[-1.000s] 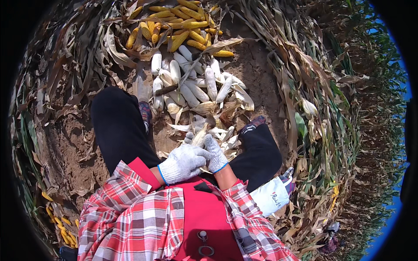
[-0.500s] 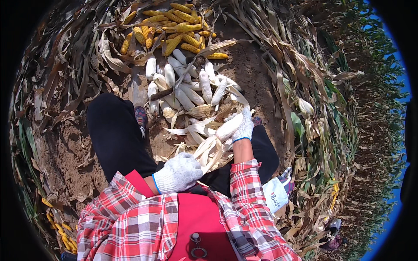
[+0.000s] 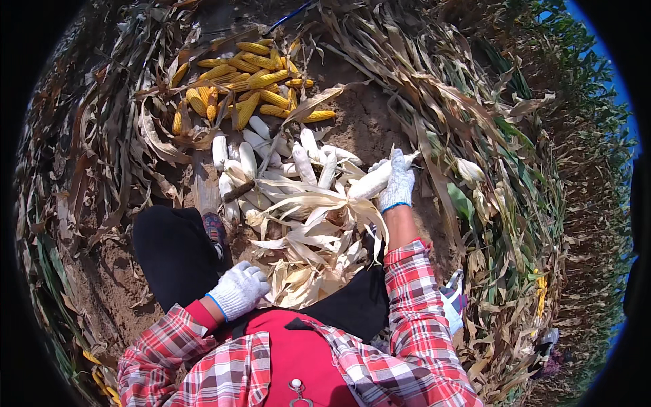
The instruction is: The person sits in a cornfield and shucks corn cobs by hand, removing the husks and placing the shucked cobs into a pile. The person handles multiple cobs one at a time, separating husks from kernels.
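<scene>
My right hand [image 3: 397, 186], in a white knit glove with a blue cuff, grips a white ear of corn [image 3: 369, 184]. Its pale husk is peeled back and hangs in strips [image 3: 366, 216] from the near end. Lower left, my gloved left hand [image 3: 239, 290] is closed beside loose husks [image 3: 298, 281]; whatever its fingers may hold is hidden. In front of me lies a pile of white corn ears [image 3: 303, 163], mostly bare. Farther off is a heap of yellow corn ears [image 3: 247, 78].
Dry stalks and leaves lie along the left [image 3: 102, 122] and right [image 3: 434, 88]. A brown stub [image 3: 239, 190] rests on the white ears. My dark-trousered left leg [image 3: 173, 251] stands beside the husks. A white bag [image 3: 453, 308] sits near my right elbow.
My right hand has carried the white ear of corn farther away and rightward. My left hand has drawn back to the left. The head view has shifted.
</scene>
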Available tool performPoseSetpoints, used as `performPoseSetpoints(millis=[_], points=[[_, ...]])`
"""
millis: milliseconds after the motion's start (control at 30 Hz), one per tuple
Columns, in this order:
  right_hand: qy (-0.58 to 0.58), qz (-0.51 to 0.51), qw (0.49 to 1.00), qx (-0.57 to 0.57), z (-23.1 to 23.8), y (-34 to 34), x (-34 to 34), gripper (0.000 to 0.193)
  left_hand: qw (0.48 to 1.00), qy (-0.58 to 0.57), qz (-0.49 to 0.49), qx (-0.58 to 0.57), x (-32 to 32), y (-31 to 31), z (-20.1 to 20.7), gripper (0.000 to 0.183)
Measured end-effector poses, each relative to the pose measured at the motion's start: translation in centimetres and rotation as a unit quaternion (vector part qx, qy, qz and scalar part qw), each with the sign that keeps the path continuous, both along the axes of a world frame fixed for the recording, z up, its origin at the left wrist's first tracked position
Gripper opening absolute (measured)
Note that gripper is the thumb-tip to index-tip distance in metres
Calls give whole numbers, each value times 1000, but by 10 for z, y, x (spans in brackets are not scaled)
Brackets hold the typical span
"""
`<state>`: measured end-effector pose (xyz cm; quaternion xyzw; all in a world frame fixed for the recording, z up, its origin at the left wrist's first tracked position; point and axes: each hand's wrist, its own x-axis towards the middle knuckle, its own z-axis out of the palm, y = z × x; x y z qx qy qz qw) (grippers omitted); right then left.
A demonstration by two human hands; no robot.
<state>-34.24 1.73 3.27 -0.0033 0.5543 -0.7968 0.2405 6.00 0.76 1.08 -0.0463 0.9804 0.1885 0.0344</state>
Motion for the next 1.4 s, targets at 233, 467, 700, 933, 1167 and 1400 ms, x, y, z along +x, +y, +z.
performPoseSetpoints(millis=[233, 467, 700, 933, 1167, 1400], points=[[55, 95, 988, 106, -30, -10, -5, 61, 895, 260, 236, 274, -103, -72, 87, 27], [56, 154, 986, 24, -18, -39, 50, 37, 862, 145, 390, 287, -198, -104, 5, 63], [-56, 66, 996, 12, -17, -51, 25, 31, 891, 21, 364, 272, -238, -87, 28, 72], [-80, 47, 995, -40, -10, -57, 12, 28, 923, -23, 318, 217, -224, -99, 17, 69], [-122, 138, 978, -101, -24, -49, 0, 40, 846, 5, 327, 421, -205, -101, -11, 53], [-132, 452, 880, 57, -19, -43, 76, 57, 788, 105, 189, 576, -198, -115, -10, 29]])
